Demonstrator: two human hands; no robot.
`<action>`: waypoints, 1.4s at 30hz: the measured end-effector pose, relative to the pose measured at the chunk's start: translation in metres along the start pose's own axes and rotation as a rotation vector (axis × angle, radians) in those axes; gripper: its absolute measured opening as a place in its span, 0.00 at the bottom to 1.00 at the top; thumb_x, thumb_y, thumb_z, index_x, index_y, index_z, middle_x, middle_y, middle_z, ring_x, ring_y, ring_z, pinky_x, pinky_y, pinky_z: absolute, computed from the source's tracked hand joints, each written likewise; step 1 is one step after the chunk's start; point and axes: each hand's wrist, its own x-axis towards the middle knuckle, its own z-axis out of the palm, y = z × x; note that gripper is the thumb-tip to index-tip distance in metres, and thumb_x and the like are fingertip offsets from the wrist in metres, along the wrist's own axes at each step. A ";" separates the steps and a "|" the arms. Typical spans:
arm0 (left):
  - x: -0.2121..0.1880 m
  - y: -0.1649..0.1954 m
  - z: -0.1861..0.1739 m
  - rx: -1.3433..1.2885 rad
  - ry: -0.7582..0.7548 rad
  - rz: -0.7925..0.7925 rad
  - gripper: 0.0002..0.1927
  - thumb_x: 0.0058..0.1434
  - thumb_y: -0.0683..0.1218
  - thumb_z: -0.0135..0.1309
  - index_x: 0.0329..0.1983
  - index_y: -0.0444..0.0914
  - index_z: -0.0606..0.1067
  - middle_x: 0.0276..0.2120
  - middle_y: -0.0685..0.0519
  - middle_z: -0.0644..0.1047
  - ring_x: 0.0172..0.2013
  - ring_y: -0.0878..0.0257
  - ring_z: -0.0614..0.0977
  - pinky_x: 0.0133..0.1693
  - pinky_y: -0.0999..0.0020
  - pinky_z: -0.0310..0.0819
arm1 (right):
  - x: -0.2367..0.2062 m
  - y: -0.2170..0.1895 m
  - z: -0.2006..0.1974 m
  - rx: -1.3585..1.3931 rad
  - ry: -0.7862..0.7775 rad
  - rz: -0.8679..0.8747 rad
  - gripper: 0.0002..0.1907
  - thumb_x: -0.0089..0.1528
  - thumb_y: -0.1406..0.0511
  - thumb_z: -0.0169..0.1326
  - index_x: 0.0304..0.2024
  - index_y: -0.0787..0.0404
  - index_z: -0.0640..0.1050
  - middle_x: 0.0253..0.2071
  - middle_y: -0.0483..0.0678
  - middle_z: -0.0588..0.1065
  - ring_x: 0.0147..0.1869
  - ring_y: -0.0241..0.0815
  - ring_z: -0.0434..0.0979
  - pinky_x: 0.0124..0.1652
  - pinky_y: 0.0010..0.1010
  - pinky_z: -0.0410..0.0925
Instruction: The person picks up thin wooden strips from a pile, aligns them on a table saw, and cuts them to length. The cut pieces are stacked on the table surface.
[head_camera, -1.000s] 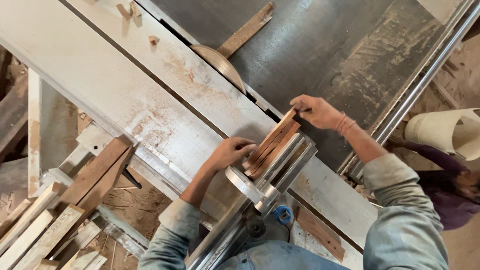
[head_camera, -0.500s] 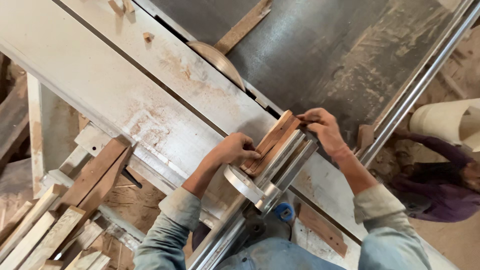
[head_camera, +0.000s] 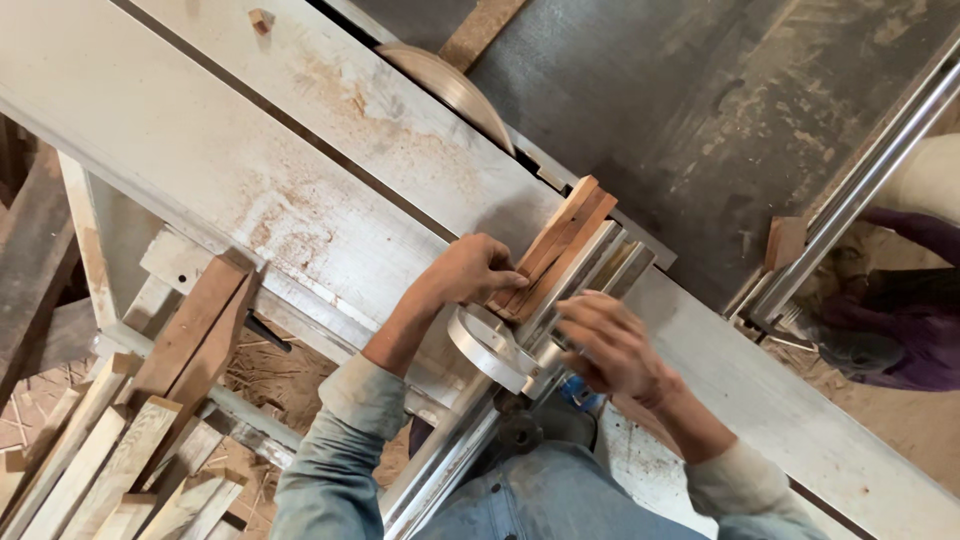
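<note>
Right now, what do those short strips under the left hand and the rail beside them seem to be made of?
The strips look like raw, unfinished reddish-brown wood with visible grain. The rail looks like bare metal, probably aluminium, pale, ribbed and shiny. The left hand presses the strips against it.

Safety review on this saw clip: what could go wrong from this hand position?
1. The saw blade stands bare above the table, no guard visible, in line with the wood strips; the left hand pressing them could slide toward it.
2. The strips are thin and stacked against the metal fence; one might slip or kick back.
3. The right hand rests by the fence, off the wood, so only one hand seems to steady the stack.
</note>
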 end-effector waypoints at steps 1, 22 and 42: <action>0.000 -0.001 0.001 -0.030 -0.013 -0.031 0.19 0.56 0.55 0.65 0.31 0.34 0.82 0.21 0.44 0.80 0.22 0.55 0.81 0.27 0.60 0.74 | 0.009 0.001 0.002 -0.003 -0.081 -0.044 0.22 0.70 0.53 0.47 0.47 0.66 0.78 0.55 0.59 0.77 0.60 0.56 0.77 0.64 0.47 0.66; 0.013 -0.012 0.007 0.078 0.073 0.133 0.20 0.52 0.56 0.68 0.28 0.33 0.83 0.19 0.48 0.79 0.20 0.60 0.78 0.27 0.62 0.72 | 0.032 0.020 0.017 0.100 -0.234 -0.068 0.34 0.69 0.45 0.41 0.41 0.69 0.81 0.46 0.60 0.81 0.57 0.55 0.80 0.69 0.49 0.61; 0.023 -0.022 0.014 0.040 0.095 0.153 0.20 0.53 0.56 0.69 0.27 0.32 0.82 0.19 0.50 0.79 0.21 0.66 0.76 0.25 0.66 0.70 | 0.026 0.020 0.015 0.105 -0.226 -0.065 0.29 0.66 0.49 0.45 0.41 0.69 0.81 0.46 0.60 0.81 0.56 0.56 0.80 0.70 0.47 0.60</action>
